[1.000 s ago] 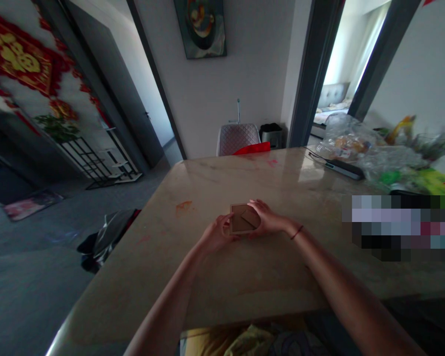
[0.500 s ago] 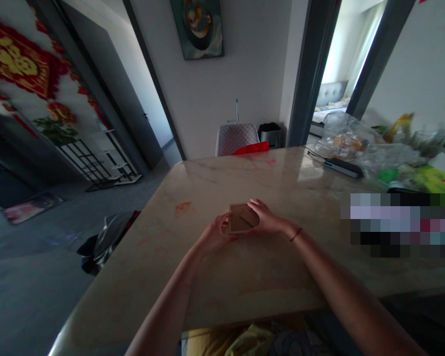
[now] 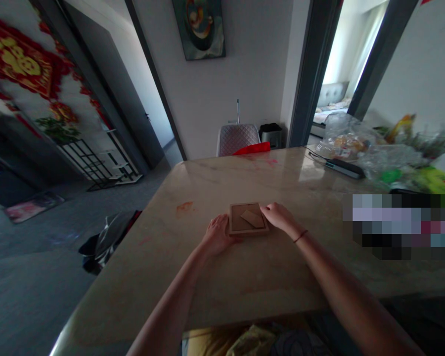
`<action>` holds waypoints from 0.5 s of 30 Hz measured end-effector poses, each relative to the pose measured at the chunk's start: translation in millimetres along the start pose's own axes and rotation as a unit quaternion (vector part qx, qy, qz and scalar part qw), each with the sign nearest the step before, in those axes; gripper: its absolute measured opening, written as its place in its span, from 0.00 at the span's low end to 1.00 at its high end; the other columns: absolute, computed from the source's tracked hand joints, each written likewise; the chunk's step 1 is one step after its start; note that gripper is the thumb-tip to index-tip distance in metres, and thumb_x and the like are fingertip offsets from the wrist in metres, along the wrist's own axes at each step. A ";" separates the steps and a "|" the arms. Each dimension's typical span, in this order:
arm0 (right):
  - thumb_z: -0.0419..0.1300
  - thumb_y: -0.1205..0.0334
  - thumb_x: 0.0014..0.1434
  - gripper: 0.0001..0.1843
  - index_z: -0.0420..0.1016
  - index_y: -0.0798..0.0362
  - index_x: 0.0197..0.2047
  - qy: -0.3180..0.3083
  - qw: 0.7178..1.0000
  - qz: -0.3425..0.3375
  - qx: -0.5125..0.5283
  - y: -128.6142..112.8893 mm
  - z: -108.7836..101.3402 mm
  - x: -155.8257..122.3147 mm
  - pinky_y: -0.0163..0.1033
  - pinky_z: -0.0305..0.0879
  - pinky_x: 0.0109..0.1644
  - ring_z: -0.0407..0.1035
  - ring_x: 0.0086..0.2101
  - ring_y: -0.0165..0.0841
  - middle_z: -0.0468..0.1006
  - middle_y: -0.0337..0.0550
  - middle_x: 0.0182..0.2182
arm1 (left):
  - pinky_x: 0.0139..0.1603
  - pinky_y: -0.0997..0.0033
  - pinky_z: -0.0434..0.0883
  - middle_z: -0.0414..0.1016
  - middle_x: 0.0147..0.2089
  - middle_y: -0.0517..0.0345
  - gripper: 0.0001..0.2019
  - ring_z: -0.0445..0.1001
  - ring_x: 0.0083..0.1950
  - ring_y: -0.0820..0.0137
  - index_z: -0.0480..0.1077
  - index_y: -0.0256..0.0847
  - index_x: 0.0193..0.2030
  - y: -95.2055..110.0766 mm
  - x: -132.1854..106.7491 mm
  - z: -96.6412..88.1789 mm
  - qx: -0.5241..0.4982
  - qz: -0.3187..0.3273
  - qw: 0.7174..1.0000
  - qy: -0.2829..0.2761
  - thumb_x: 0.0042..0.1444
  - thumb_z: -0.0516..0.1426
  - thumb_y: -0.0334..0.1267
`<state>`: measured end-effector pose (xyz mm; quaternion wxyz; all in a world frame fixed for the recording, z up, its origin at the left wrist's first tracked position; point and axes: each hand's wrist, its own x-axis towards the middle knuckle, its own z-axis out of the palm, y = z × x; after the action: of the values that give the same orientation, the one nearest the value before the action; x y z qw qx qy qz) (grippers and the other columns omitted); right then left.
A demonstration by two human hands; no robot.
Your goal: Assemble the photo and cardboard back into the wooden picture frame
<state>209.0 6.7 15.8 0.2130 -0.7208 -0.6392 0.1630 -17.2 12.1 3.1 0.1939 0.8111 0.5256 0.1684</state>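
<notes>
A small square wooden tray (image 3: pixel 249 233) with a raised rim lies on the table in front of me. Inside it a flat, angular wooden piece (image 3: pixel 252 218) rests at a slant. My left hand (image 3: pixel 218 233) holds the tray along its left side, its thumb near the front corner. At the upper right of the rim is my right hand (image 3: pixel 279 216), its fingers curled in and the fingertips by the tray's edge. Whatever those fingers may pinch is hidden.
The marble-look table (image 3: pixel 207 183) has an orange stain (image 3: pixel 184 208) on its left part. Plastic bags (image 3: pixel 391 160) and a dark elongated device (image 3: pixel 344 168) with a cable lie at the right. A quilted chair (image 3: pixel 241 137) stands beyond the far edge; a blurred patch covers the right side.
My right hand has drawn back to the right from over the tray, and its fingers have curled. More of the tray and the piece inside shows. My left hand has flattened against the left side.
</notes>
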 end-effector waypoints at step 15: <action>0.56 0.50 0.53 0.16 0.71 0.55 0.34 0.053 0.981 -0.031 0.185 -3.9 28.2 5.8 0.36 0.62 0.33 0.71 0.31 0.35 0.76 0.47 0.29 | 0.45 0.68 0.70 0.75 0.48 0.52 0.38 0.74 0.47 0.62 0.59 0.43 0.59 5.7 1.0 -1.8 -0.291 -0.036 0.955 0.037 0.39 0.65 0.36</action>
<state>192.1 15.6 -6.1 0.3807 -0.6562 -0.6083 0.2333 -13.1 11.1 7.6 0.4076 0.6935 0.4895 0.3366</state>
